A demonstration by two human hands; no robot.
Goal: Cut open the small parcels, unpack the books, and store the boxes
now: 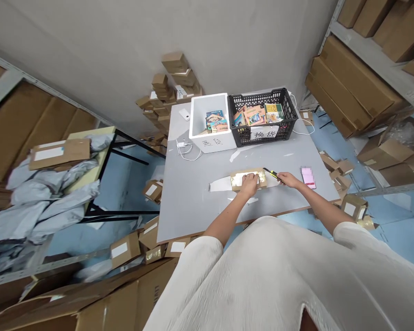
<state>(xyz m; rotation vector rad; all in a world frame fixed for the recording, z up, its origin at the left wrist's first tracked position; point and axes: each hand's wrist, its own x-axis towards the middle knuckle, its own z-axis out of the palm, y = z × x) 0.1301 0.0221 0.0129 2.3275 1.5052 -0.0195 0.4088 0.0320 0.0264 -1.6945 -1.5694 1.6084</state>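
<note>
A small cardboard box (234,180) with shiny tape and a white label lies on the grey table (186,202). My left hand (250,184) holds it down from the near side, fingers bent over its top. In my right hand (287,179) is a yellow-and-black utility knife (272,174), gripped by its handle. The knife's front end points left, close to the box's right end; whether it touches the box I cannot tell. A pink-screened phone (308,177) lies to the right of my right hand.
Behind the box stand a white foam bin (214,143) and a black plastic crate (239,139), both holding books. A white cable (192,157) lies by the bin. Stacked cartons (175,63) rise behind the table. Grey parcels (60,202) cover a left-hand side table; boxes (125,248) crowd the floor.
</note>
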